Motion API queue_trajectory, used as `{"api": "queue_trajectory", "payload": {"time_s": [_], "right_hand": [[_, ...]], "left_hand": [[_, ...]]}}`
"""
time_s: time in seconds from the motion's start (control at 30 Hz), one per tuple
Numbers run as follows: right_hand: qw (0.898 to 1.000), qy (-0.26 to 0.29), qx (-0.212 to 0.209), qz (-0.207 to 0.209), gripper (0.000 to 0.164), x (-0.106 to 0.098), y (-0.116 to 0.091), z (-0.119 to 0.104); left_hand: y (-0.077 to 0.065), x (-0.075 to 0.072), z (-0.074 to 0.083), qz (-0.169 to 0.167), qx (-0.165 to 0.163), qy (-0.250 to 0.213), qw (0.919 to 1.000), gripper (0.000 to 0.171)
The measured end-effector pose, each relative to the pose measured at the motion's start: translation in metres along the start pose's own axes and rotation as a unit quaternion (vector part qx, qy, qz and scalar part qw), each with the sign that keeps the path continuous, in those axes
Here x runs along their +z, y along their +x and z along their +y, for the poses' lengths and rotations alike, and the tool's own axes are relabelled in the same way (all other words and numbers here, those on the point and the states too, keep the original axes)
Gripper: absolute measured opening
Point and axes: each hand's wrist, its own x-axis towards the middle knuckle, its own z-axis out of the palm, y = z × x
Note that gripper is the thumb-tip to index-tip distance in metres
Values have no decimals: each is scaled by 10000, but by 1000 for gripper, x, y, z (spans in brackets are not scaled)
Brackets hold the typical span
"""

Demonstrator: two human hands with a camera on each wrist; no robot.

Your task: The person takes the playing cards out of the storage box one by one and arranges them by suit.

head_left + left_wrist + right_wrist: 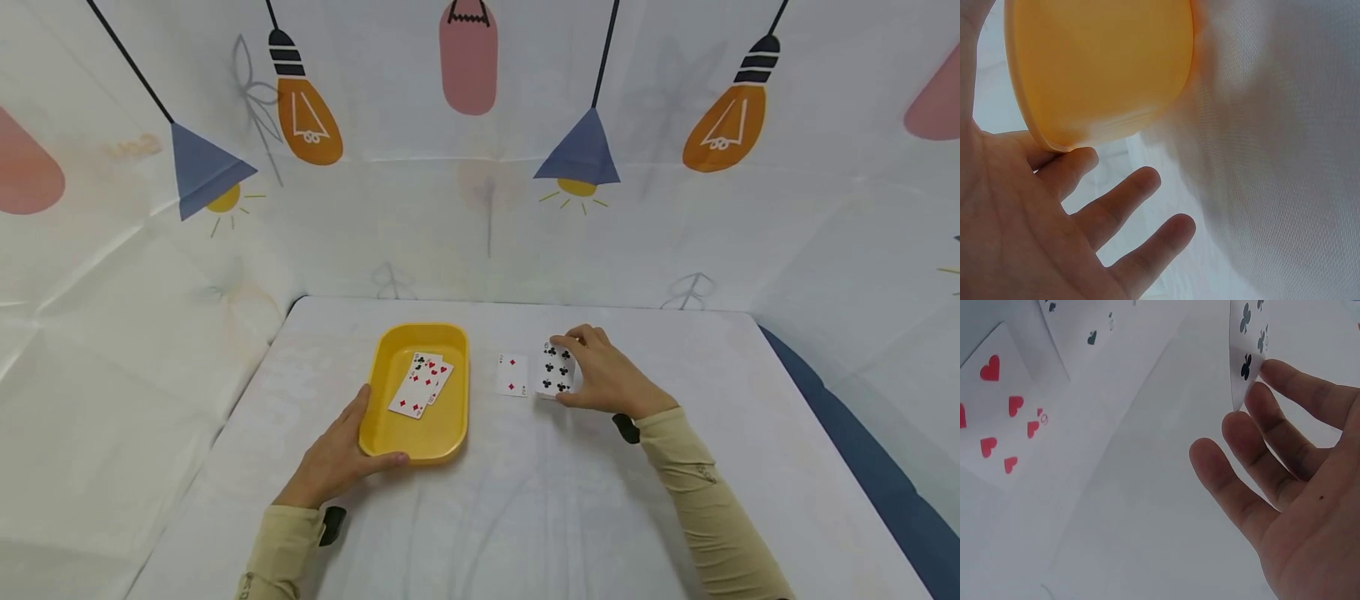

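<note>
In the head view, a yellow tray stands on the table with several playing cards overlapping inside. My left hand grips its near left corner, thumb along the front edge. The left wrist view shows the index finger at the tray's rim, the other fingers spread apart. My right hand pinches a six of clubs by its edges, thumb at the bottom and fingers at the top. Just left of it lies a two of diamonds. The right wrist view shows the pinched clubs card edge-tilted above the fingertips.
A hearts card and a card with black pips show at the left of the right wrist view. A white cloth covers the table. Behind it hangs a white sheet printed with lamps and bulbs.
</note>
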Motion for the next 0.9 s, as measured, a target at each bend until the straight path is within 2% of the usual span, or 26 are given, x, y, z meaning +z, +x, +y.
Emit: {"api": "queue_trajectory", "payload": {"time_s": [0.4,0.9], "right_hand": [[9999,-132,42,86,83,-6,-16,31],[9988,-226,357,-242,82,-16,-35,66]], "left_hand": [[-1,0,1,-21,-26,-36,10000,138],[-1,-1,1,-73,-132,58,9999,139]]}}
